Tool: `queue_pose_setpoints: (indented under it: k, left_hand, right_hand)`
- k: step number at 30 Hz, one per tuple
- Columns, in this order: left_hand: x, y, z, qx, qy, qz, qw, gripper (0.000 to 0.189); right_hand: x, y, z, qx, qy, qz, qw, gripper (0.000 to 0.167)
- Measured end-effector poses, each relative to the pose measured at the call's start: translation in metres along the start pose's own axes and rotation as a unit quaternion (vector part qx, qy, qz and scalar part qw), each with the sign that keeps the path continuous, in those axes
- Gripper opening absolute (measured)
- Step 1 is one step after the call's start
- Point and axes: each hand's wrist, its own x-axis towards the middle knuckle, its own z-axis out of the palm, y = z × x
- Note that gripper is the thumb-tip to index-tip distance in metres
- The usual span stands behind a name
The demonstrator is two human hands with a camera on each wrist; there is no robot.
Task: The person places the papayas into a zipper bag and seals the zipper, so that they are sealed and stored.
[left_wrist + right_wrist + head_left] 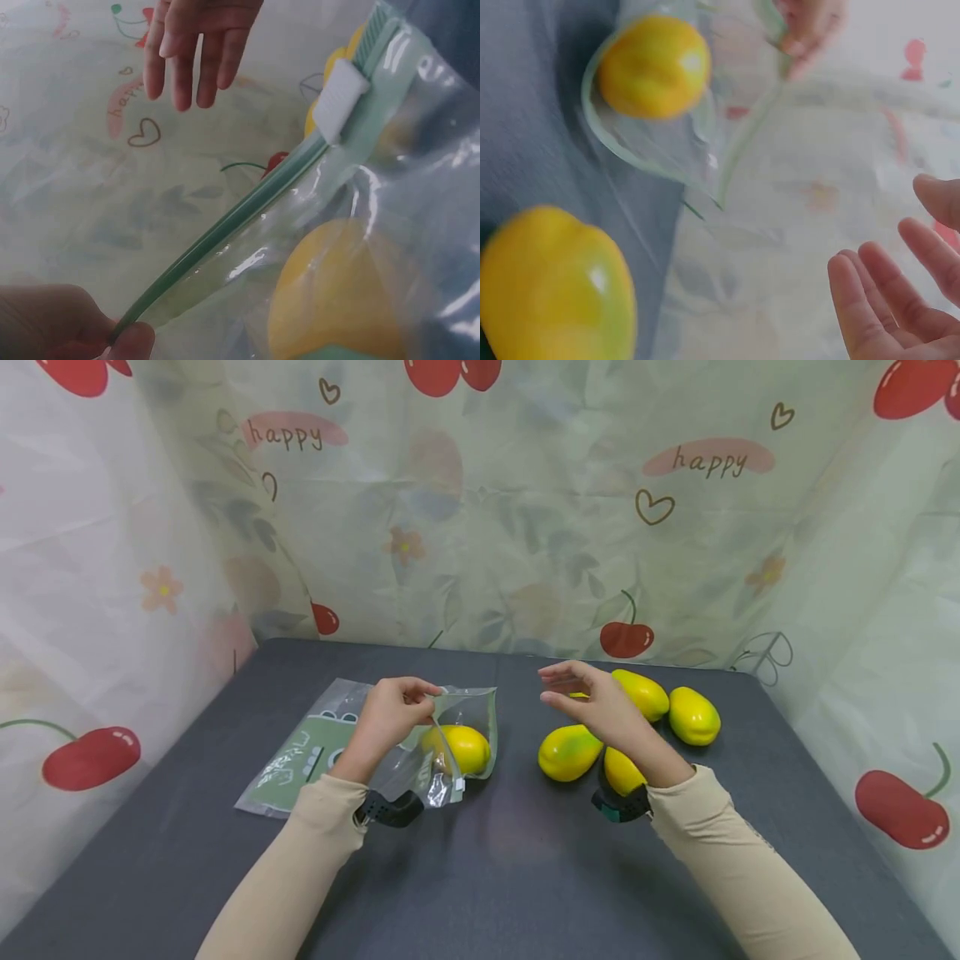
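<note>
My left hand (395,710) pinches the upper rim of a clear slider zip bag (330,681) with green print, holding its mouth apart. In the left wrist view the green zip strip (225,229) runs from thumb and finger up to a white slider (341,101). Inside the bag, near its mouth, sits a yellow mango (467,749). My right hand (592,697) hovers over the mangoes on the right, fingers spread and nothing held. Below it lie a yellow-green mango (567,753) and another mango (622,771), partly covered by the wrist.
Farther back on the right are two more yellow mangoes, one (641,695) behind the right hand and one (693,717) beside it. The dark grey table (510,868) meets a printed curtain (495,568) at its back and sides.
</note>
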Motion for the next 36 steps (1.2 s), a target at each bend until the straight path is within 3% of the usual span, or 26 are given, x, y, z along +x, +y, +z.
queue_pose_setpoints:
  k: [9,14,21,27,36]
  left_hand:
    - [-0.001,0.001,-0.001,0.016,0.007,-0.003,0.9998,0.027]
    - [-0.001,0.0,-0.001,0.015,0.007,-0.003,0.9999,0.027]
    - [0.0,-0.001,-0.002,0.018,0.004,-0.002,0.9998,0.028]
    - [0.001,-0.001,-0.001,0.011,-0.002,-0.002,0.9999,0.028]
    - [0.001,0.0,0.0,0.007,-0.002,-0.007,0.9999,0.028]
  right_hand:
    - [-0.017,0.006,-0.027,-0.03,0.082,-0.022,0.996,0.046]
    - [-0.027,0.016,-0.033,-0.028,0.102,-0.019,0.9943,0.051]
    - [-0.039,0.033,-0.036,-0.056,0.106,0.019,0.9926,0.066]
    - [-0.049,0.053,-0.034,-0.077,0.084,0.05,0.9922,0.072]
    - [-0.062,0.083,-0.027,-0.122,0.06,0.081,0.9874,0.07]
